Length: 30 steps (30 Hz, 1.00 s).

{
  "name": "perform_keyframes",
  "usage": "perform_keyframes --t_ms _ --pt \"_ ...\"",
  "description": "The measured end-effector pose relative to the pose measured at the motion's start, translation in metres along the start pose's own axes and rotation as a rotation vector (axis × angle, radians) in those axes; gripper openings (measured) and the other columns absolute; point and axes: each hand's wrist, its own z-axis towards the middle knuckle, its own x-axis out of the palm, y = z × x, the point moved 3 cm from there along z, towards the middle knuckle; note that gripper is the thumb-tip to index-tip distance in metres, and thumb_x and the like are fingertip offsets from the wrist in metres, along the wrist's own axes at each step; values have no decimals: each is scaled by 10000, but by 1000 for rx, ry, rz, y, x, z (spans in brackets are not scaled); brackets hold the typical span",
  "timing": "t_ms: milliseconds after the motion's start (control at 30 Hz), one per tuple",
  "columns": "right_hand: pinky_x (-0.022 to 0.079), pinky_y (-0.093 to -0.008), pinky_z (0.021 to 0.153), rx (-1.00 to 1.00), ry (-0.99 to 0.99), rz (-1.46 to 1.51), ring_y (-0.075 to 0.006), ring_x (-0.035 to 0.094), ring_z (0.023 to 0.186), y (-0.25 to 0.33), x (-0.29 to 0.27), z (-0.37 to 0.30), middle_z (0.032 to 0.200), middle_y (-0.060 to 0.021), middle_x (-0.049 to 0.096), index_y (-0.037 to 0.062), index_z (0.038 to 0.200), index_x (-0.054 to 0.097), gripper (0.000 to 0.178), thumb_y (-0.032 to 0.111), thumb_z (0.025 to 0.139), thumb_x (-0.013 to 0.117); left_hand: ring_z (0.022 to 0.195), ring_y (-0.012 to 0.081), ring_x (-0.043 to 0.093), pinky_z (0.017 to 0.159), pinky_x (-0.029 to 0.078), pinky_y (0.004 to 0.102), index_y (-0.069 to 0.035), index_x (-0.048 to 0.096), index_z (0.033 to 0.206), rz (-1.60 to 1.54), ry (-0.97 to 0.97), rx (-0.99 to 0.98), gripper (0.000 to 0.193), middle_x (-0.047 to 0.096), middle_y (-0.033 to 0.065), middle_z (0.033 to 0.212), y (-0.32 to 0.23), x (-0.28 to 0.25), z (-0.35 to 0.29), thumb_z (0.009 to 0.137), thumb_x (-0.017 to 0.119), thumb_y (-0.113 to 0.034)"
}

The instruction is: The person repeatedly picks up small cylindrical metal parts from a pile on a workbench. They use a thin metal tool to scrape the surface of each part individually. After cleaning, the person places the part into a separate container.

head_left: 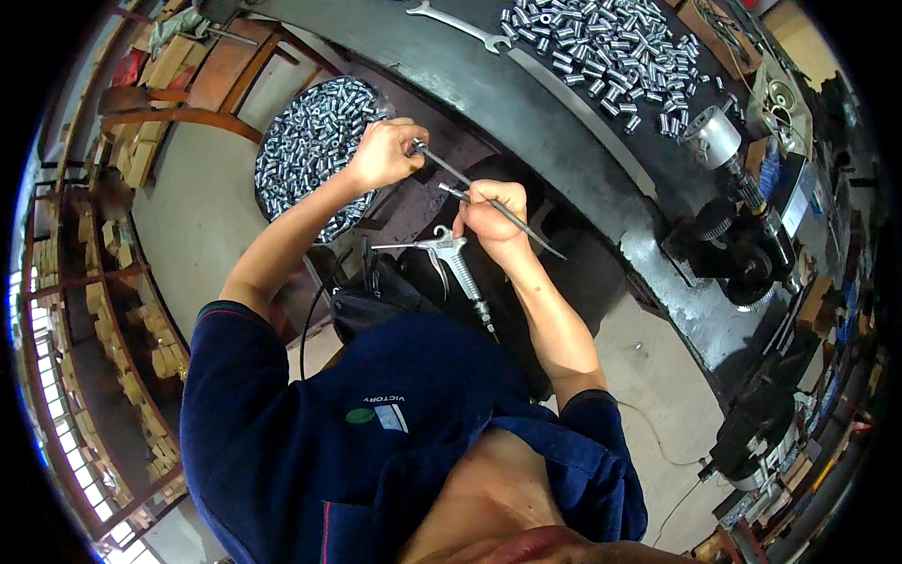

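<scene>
My left hand point(387, 153) is closed in a pinch on a small shiny metal sleeve point(419, 147), at the upper end of a thin metal rod point(449, 169). The rod slants down to the right and passes through my right hand point(498, 209), which is closed around it. Its pointed lower end sticks out past the wrist. From the same fist a second, shorter metal rod point(452, 192) juts toward the left; its other end is hidden by the fingers. Just below the right hand, a silver air blow gun point(456, 263) lies over my lap, its nozzle toward the left.
A round container full of metal sleeves point(315, 141) stands beyond my left forearm. On the dark workbench point(564, 141) lie a heap of similar sleeves point(611, 47) and an open-end wrench point(460, 26). A machine with a cylindrical metal head point(714, 138) and gears stands at right. Shelves point(103, 310) line the left.
</scene>
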Motion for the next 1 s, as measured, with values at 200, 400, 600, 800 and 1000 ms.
perform_keyframes --t_ms 200,400,600,800,1000 --pt "403 -258 404 -39 -7 -25 -153 545 439 0 -5 7 491 -30 395 35 496 326 235 -22 676 466 632 265 580 578 465 363 -60 639 804 46 51 -20 208 551 92 690 -10 -4 -2 599 625 -89" --pt "417 -242 433 -10 25 -258 -121 530 444 -23 4 15 496 -35 466 8 514 411 182 -22 683 471 668 287 587 573 459 385 -55 634 828 -9 172 138 233 541 100 685 -35 7 -4 596 621 -54" --pt "452 -306 407 -70 -72 35 -138 470 420 -2 -18 5 524 -44 408 22 489 352 214 -36 662 463 547 219 560 538 454 314 -22 661 865 -14 -88 -115 236 542 99 612 18 -27 12 657 660 -133" --pt "397 -239 408 -24 -47 -94 -74 489 443 -25 -10 6 477 20 393 42 492 391 212 36 665 512 495 210 543 497 431 316 -17 656 935 74 -23 153 292 545 110 561 -19 -38 83 716 687 -207" --pt "379 -241 394 -21 -121 -123 -76 491 436 -32 -12 9 458 -1 416 19 497 411 206 44 679 503 509 177 574 509 452 307 -28 648 926 -29 -145 363 291 595 108 608 -75 -17 208 729 685 -238"
